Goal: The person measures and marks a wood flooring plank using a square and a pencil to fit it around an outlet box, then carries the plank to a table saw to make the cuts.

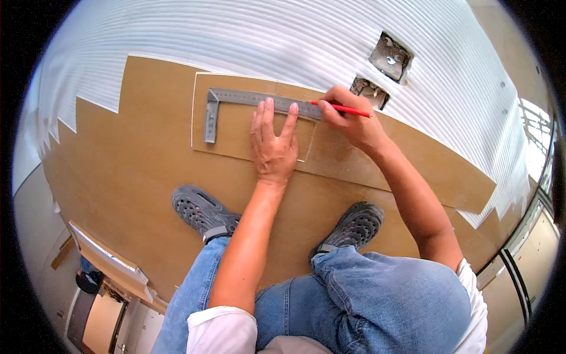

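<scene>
Steel is what the square [236,101] is made of: an L-shaped ruler, grey, laid flat on a small brown board [230,133], its long arm running right along the board's far edge and its short arm pointing near at the left. The long arm is pinned by the left hand [274,141], which is spread flat, fingertips pressed on the metal. A red pencil [345,109] is pinched in the right hand [348,118], its tip set at the right end of the ruler. The small board is laid on a larger brown floor panel [147,177], smooth and matt, with a stepped left edge. Two grey perforated clogs [200,209] are planted on this panel at the near side, below blue denim knees. Beyond the panels, a white ribbed underlay [236,41] is spread, and two square holes [390,57] showing rough grey rubble are cut in it at the far right. A pale plank [109,259] is seen at the near left.
</scene>
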A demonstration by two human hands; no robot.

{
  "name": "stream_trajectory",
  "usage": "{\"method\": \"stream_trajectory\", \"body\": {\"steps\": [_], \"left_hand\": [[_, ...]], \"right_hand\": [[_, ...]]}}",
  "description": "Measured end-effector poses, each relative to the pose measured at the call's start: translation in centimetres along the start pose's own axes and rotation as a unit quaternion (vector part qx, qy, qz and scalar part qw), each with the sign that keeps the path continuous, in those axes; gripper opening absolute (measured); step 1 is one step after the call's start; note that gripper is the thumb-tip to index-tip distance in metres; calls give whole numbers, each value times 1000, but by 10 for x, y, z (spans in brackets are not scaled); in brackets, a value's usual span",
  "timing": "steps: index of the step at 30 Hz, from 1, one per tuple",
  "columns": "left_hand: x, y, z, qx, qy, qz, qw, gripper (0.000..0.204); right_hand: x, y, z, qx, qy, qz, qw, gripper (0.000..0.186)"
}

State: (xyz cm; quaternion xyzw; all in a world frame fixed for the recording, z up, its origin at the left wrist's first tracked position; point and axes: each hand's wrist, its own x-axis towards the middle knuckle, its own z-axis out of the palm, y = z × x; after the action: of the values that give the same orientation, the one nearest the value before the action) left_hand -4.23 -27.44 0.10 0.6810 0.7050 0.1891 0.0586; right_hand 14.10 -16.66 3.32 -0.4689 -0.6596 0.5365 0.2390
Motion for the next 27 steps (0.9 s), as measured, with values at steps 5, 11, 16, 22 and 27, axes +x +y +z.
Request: {"method": "stream_trajectory", "body": {"steps": [5, 11, 16, 22, 27], "left_hand": [[-1, -4, 5, -4, 6, 3, 1000, 59], [-6, -5, 3, -7, 12, 11, 1000, 62], [-4, -6, 9, -29, 20, 10, 999, 66], [-2, -4, 5, -20, 12, 11, 1000, 66], [-5, -2, 6, -14, 16, -2, 1000, 64]], "right_hand": [[29, -13, 28, -20, -29, -27, 999, 19], [25, -16, 20, -46, -44, -35, 997, 22], [36, -15, 32, -32, -45, -74, 996, 22], [28, -19, 22, -73, -26, -42, 996, 21], [19, -21, 22, -53, 24, 1, 998, 18]]}}
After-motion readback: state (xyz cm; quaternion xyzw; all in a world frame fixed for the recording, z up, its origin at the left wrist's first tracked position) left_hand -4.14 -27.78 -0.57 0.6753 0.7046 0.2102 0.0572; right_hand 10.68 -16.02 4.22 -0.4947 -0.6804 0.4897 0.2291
